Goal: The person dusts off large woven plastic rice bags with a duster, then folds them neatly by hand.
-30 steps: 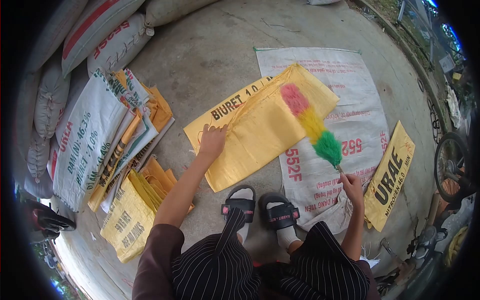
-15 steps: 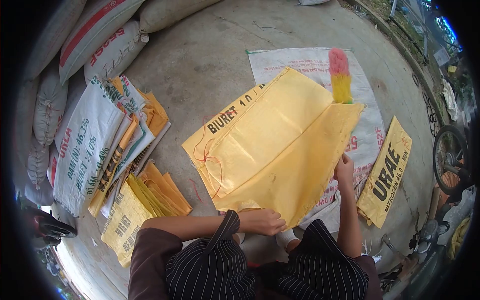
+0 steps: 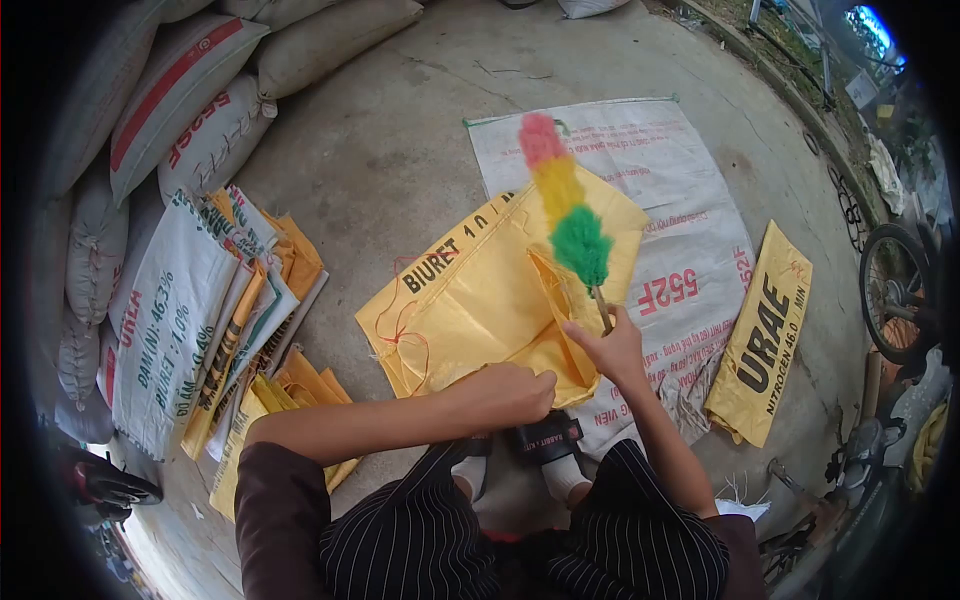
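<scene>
A yellow woven sack (image 3: 470,330) lies creased in front of me, "BIURET" printed on its far left part, with loose red thread at its left end. My left hand (image 3: 515,392) is closed on the sack's near edge. A fluffy duster (image 3: 560,190), pink, yellow and green, slants up over the sack. My right hand (image 3: 612,345) grips its thin handle beside the sack's gaping mouth. Beneath and behind the yellow sack spreads a white sack (image 3: 690,230) marked "552F".
At left stands a pile of folded white and yellow sacks (image 3: 165,330). Stuffed sacks (image 3: 215,140) are heaped behind it. A folded yellow "URAE" sack (image 3: 765,340) lies at right on the concrete floor (image 3: 400,130). A bicycle wheel (image 3: 895,290) stands at the far right.
The duster has swung left and its green part and handle now show. My right hand has moved left. The yellow sack's right side has folded inward, and its mouth gapes open.
</scene>
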A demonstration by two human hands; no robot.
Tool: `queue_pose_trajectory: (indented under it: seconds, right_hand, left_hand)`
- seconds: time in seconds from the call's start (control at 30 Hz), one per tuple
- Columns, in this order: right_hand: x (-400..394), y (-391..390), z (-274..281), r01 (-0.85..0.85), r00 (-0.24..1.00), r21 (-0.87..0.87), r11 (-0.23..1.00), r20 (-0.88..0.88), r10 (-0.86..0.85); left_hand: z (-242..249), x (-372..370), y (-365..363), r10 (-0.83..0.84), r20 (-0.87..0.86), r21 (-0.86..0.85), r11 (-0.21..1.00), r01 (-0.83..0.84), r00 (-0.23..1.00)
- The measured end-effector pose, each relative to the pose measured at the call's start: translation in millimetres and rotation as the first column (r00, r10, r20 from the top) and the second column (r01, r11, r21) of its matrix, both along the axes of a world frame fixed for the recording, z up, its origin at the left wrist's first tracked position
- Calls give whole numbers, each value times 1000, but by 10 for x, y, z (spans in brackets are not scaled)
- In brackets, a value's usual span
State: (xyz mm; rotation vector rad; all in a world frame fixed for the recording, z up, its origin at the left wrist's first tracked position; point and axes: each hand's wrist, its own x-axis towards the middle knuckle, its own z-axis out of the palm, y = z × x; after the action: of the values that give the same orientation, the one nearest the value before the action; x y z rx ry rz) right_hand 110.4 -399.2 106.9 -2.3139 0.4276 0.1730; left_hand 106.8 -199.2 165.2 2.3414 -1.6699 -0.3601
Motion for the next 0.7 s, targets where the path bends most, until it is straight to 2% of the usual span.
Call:
queue_pose_trajectory:
  seconds: [0.03, 0.1, 0.13, 0.2, 0.27, 0.33, 0.4, 0.43, 0.47, 0.53, 0.57, 0.6, 0.67, 0.7]
  right_hand:
    - [-6, 130, 4, 8, 1000, 1, 1000, 9, -8]
    - [6, 307, -65, -182, 978, -199, 963, -140, 156]
    - [-6, 288, -245, -175, 980, -187, 967, -127, 152]
    - [-8, 96, -647, -299, 938, -330, 895, -275, 212]
    - [43, -172, -588, -344, 924, -384, 856, -300, 237]
    - [227, -461, -264, -281, 929, -420, 863, -344, 135]
    - [476, -828, 76, -55, 994, -510, 858, -107, 1]
    - [630, -969, 429, 31, 999, -457, 889, -17, -44]
    - [805, -1170, 665, 150, 979, -402, 903, 186, -80]
    - [1139, -1518, 1454, 280, 882, -439, 853, 469, -48]
    - [1196, -1584, 1995, 360, 852, -441, 822, 515, -96]
    - [1226, -1708, 2488, 424, 832, -462, 779, 539, -133]
    - [1126, -1935, 3335, 575, 681, -279, 769, 684, -262]
    - [1066, -2258, 3640, 581, 578, -177, 794, 776, -250]
  left_hand:
    - [26, -60, -56, -8, 9, 1, 1000, 8, 1000]
    - [46, -300, -188, -80, -14, -60, 995, 79, 997]
    - [19, -350, -219, -86, -5, -45, 995, 85, 996]
    - [-59, -378, -224, 26, -111, -117, 992, -39, 993]
    - [34, -202, -152, 58, -30, -104, 993, -61, 998]
    - [150, 10, -146, 151, 83, -40, 988, -148, 985]
    - [250, 384, -165, 323, 162, -84, 946, -313, 932]
    - [315, 694, -187, 291, 284, -134, 955, -263, 914]
    - [451, 1017, -270, 338, 366, -125, 941, -314, 867]
    - [1015, 1626, -445, 444, 477, -419, 874, -248, 759]
    - [1352, 1868, -567, 517, 527, -427, 847, -316, 674]
    - [1726, 2005, -709, 612, 535, -531, 780, -331, 582]
    - [2442, 2042, -993, 719, 398, -790, 585, -186, 570]
    - [2751, 2006, -1129, 734, 310, -891, 447, -85, 604]
